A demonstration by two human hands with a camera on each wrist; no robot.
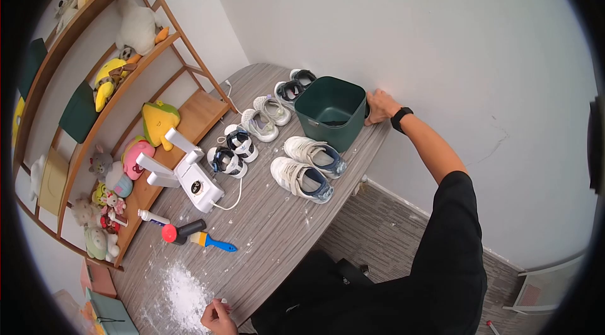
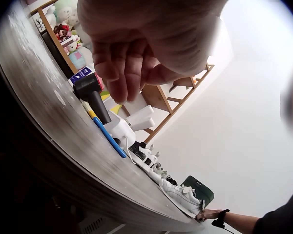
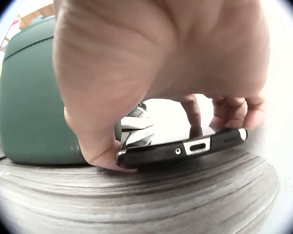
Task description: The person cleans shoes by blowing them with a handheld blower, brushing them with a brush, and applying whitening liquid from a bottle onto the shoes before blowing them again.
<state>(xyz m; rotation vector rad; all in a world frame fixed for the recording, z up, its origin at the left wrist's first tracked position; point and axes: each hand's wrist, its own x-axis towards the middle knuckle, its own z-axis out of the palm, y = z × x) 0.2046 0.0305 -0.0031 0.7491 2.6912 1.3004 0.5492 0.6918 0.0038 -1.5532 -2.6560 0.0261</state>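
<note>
My right hand point(image 1: 382, 107) is at the table's far right side, by the wall and behind the dark green bin point(image 1: 331, 136). In the right wrist view it grips a smartphone point(image 3: 161, 156) by its edges, thumb on one side and fingers on the other. The phone's charging port faces the camera, and its body is low over the wood-grain tabletop point(image 3: 136, 195). My left hand point(image 1: 217, 317) hangs with loosely curled fingers at the near table edge, beside a patch of white powder point(image 1: 186, 294). Nothing is in it in the left wrist view.
White sneakers point(image 1: 301, 179) stand in front of the bin; several smaller shoes point(image 1: 258, 126) line up behind. A white device with upright arms point(image 1: 196, 185), a blue-handled brush point(image 1: 217, 244) and a black cylinder point(image 1: 191, 228) lie leftward. A wooden shelf point(image 1: 214, 108) holds plush toys.
</note>
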